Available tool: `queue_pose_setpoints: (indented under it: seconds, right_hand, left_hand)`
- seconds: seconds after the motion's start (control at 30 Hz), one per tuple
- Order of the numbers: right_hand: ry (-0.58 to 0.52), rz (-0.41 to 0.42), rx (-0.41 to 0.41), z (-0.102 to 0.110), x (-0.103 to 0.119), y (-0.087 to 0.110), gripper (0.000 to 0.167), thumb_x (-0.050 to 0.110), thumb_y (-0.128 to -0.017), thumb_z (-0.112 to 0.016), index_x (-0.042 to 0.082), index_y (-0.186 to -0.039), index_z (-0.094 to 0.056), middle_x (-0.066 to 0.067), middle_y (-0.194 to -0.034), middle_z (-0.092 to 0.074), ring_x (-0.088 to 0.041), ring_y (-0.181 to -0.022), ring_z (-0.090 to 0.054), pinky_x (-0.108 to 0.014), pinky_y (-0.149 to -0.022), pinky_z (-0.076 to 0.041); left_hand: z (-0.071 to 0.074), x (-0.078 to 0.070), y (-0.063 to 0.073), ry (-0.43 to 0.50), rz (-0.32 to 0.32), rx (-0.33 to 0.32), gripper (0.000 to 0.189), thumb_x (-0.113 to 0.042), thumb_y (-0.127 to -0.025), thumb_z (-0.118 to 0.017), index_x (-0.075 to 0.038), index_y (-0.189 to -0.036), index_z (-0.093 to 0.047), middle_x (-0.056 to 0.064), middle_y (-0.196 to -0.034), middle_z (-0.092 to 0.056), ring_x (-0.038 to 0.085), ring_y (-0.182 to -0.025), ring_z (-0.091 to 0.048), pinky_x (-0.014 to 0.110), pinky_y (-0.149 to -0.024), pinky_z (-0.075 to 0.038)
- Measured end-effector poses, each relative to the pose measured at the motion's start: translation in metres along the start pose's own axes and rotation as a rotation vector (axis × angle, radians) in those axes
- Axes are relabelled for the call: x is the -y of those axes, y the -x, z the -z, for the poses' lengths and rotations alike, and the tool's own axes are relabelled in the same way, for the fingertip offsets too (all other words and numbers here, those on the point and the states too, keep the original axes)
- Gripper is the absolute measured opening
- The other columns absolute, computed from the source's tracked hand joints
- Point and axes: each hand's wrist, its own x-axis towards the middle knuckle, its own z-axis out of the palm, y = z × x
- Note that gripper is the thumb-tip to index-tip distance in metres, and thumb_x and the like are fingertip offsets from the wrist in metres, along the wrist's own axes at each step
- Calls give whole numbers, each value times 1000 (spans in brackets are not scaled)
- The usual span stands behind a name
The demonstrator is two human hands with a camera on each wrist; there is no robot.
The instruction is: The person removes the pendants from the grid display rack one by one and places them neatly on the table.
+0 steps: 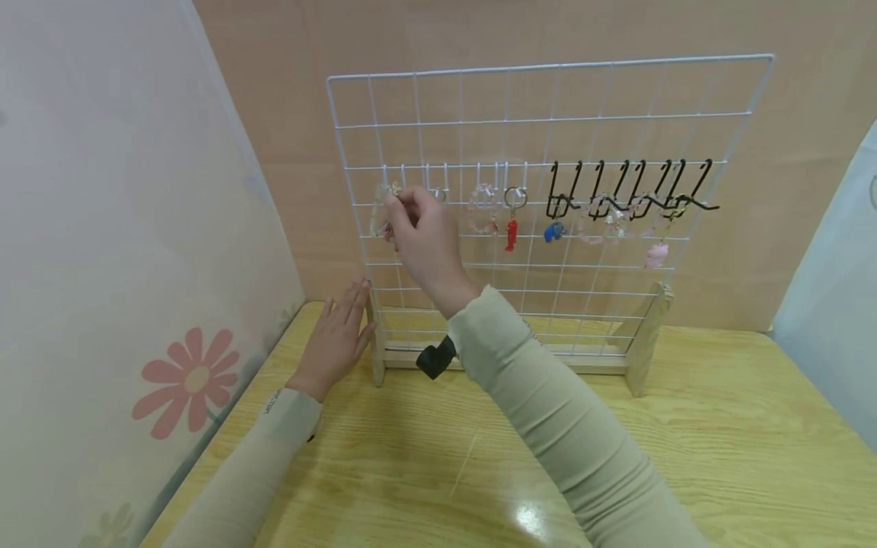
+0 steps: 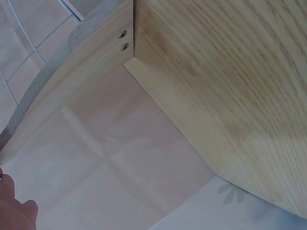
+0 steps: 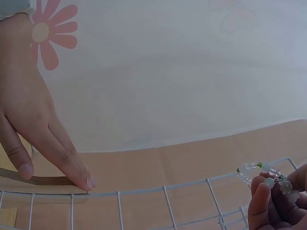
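Note:
My right hand (image 1: pixel 428 236) pinches a beaded bracelet (image 3: pixel 264 166) between thumb and fingers, in front of the left end of a white wire grid rack (image 1: pixel 548 66). The bracelet has clear and green beads and a pale flower charm (image 3: pixel 286 186). In the head view my fingers partly cover it, and whether it sits on a white hook there I cannot tell. My left hand (image 1: pixel 336 335) rests with straight fingers against the left wooden post (image 1: pixel 376 346) of the rack. Only a few of its fingertips (image 2: pixel 17 211) show in the left wrist view.
Right of my right hand hang a pink bracelet (image 1: pixel 473 217) and a red figure keychain (image 1: pixel 511 236). Black hooks (image 1: pixel 599 179) farther right carry a blue elephant charm (image 1: pixel 553 231), more bracelets and a pink charm (image 1: pixel 656 255). The rack stands on a wood-grain table (image 1: pixel 411 457) beside a flower-printed wall (image 1: pixel 103 228).

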Motion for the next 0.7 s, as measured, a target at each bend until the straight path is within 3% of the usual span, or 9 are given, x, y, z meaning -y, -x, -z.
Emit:
queue_pose_setpoints:
  seconds: [0.3, 0.5, 0.7]
  right_hand:
    - [-51, 9, 35, 12, 5, 11, 19, 13, -105, -56, -5, -102, -63, -11, -78, -65, -30, -70, -63, -37, -67, -58]
    - [-103, 4, 49, 28, -1, 26, 17, 9, -104, -57, -7, -102, -62, -14, -81, -65, -22, -69, -61, -34, -67, -58]
    - [-111, -11, 91, 43, -7, 43, 16, 8, -105, -55, -5, -98, -62, -15, -82, -66, -22, -70, -61, -29, -66, -56]
  left_hand:
    - [-1, 2, 1, -7, 1, 18, 77, -27, -106, -55, -5, -163, -8, 14, -169, -14, 32, -154, -18, 61, -121, -17]
    - [-1, 3, 0, -18, 5, 44, 79, -27, -106, -56, -6, -163, -6, 12, -170, -11, 31, -155, -16, 61, -121, -15]
    - [-3, 5, 0, -28, 2, 49, 77, -31, -107, -52, -5, -163, -6, 14, -170, -12, 33, -154, -18, 60, -122, -15]
